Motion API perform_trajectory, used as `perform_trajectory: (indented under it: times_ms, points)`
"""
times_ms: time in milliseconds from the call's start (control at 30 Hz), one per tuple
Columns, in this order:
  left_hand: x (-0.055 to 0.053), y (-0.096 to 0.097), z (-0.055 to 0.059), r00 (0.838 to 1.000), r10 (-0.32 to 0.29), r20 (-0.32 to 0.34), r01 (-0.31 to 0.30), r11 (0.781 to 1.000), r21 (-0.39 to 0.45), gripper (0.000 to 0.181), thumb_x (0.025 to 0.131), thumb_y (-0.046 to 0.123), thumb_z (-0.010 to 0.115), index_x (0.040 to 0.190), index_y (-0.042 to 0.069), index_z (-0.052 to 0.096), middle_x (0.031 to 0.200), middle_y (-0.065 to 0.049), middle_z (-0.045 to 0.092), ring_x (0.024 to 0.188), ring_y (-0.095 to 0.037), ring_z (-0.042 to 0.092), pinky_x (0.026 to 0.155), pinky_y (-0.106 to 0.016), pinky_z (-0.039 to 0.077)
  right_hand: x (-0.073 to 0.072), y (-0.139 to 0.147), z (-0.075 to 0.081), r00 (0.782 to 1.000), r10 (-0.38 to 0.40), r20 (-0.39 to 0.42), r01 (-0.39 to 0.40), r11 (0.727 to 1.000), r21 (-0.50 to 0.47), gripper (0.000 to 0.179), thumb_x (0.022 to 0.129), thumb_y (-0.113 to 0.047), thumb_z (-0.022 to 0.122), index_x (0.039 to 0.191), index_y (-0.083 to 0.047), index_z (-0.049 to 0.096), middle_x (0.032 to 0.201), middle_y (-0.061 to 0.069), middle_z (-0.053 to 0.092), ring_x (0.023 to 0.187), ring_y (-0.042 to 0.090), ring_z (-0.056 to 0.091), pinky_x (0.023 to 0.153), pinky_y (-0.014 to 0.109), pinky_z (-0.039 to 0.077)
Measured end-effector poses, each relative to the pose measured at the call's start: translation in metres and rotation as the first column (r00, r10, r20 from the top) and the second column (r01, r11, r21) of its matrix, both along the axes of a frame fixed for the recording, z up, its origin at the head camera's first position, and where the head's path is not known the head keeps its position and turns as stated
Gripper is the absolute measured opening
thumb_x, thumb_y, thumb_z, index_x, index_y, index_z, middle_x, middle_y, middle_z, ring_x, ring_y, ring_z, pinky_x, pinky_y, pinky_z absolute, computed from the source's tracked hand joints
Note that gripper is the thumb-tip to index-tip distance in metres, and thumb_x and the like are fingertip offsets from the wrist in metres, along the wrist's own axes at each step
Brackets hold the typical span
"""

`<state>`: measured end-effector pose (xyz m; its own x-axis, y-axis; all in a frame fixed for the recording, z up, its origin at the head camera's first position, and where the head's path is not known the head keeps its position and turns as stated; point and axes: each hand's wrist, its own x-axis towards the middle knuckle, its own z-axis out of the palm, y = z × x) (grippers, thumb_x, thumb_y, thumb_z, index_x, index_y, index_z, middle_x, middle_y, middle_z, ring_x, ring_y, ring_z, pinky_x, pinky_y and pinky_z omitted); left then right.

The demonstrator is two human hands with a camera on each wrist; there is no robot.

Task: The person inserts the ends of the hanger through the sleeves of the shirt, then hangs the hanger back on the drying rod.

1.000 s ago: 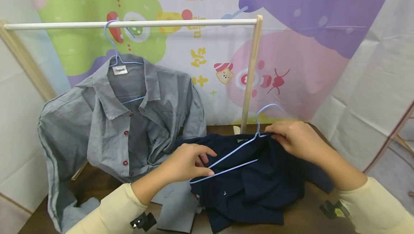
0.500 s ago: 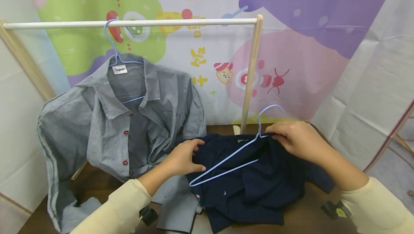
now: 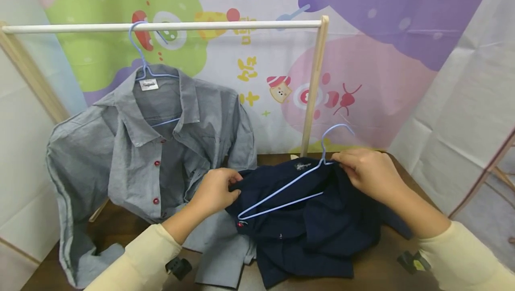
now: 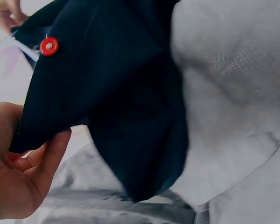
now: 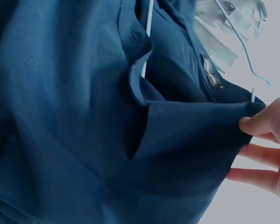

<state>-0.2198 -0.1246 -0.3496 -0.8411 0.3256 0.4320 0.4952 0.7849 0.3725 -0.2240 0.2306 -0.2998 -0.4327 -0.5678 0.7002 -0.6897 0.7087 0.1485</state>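
Note:
A navy shirt (image 3: 281, 250) with red buttons lies bunched at the front right. A light blue wire hanger (image 3: 277, 192) sits in its neck opening, hook up; its left end shows outside the cloth, and its right side is hidden inside. My right hand (image 3: 370, 172) pinches the collar close beside the hook. My left hand (image 3: 217, 190) pinches the edge of the shirt's left shoulder; in the left wrist view the cloth (image 4: 98, 70) runs between thumb and fingers, a red button (image 4: 49, 46) near by. A label (image 5: 211, 72) shows inside the collar.
A grey shirt (image 3: 88, 148) hangs on another blue hanger (image 3: 138, 52) from the white rod (image 3: 241, 25) of a wooden-legged rack. Its sleeve lies on the brown table (image 3: 386, 264) beside the navy shirt. A printed cloth backdrop (image 3: 362, 81) stands behind.
My left hand lets go of the hanger's left arm, moves left and takes the navy shirt's edge. The collar and hanger rise slightly; my right hand keeps its grip.

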Motion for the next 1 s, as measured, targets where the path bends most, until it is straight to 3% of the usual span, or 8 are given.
perform_trajectory:
  times_ms: [200, 433, 700, 1000]
  points:
    - [0.01, -0.003, 0.022, 1.0, 0.0, -0.031, 0.0, 1.0, -0.016, 0.019, 0.072, 0.005, 0.082, 0.089, 0.008, 0.073, 0.082, -0.003, 0.069, 0.074, -0.018, 0.065, 0.066, -0.035, 0.053, 0.001, -0.006, -0.004, 0.997, -0.051, -0.065, 0.05, 0.999, -0.019, 0.03, 0.07, 0.005, 0.073, 0.096, -0.01, 0.075, 0.088, 0.006, 0.072, 0.076, 0.026, 0.07, 0.039, 0.044, 0.045]
    - [0.021, 0.01, 0.04, 1.0, -0.023, -0.013, 0.024, 0.998, 0.065, 0.017, 0.073, 0.004, 0.078, 0.089, 0.01, 0.074, 0.082, -0.001, 0.069, 0.071, -0.013, 0.061, 0.065, -0.032, 0.051, 0.001, -0.012, -0.007, 0.992, -0.075, -0.098, 0.074, 0.997, -0.01, 0.034, 0.067, 0.009, 0.071, 0.097, -0.007, 0.075, 0.089, 0.006, 0.072, 0.08, 0.027, 0.069, 0.041, 0.045, 0.047]
    - [0.028, 0.034, 0.049, 1.0, -0.031, -0.001, 0.03, 0.978, 0.208, 0.016, 0.073, 0.005, 0.08, 0.086, 0.01, 0.073, 0.078, 0.003, 0.068, 0.069, -0.012, 0.061, 0.065, -0.03, 0.051, 0.007, -0.014, -0.005, 0.982, -0.137, -0.129, 0.138, 0.99, -0.006, 0.032, 0.071, 0.006, 0.068, 0.099, -0.005, 0.075, 0.091, 0.01, 0.073, 0.083, 0.03, 0.068, 0.039, 0.045, 0.046]
    - [0.026, 0.034, 0.055, 0.998, 0.015, 0.061, -0.033, 0.951, 0.306, 0.015, 0.075, 0.005, 0.078, 0.087, 0.012, 0.073, 0.079, 0.003, 0.067, 0.069, -0.013, 0.059, 0.063, -0.032, 0.05, 0.007, -0.003, -0.002, 0.964, -0.225, -0.142, 0.221, 0.974, -0.046, 0.031, 0.072, 0.007, 0.063, 0.1, -0.002, 0.073, 0.088, 0.01, 0.071, 0.077, 0.034, 0.063, 0.038, 0.048, 0.044]
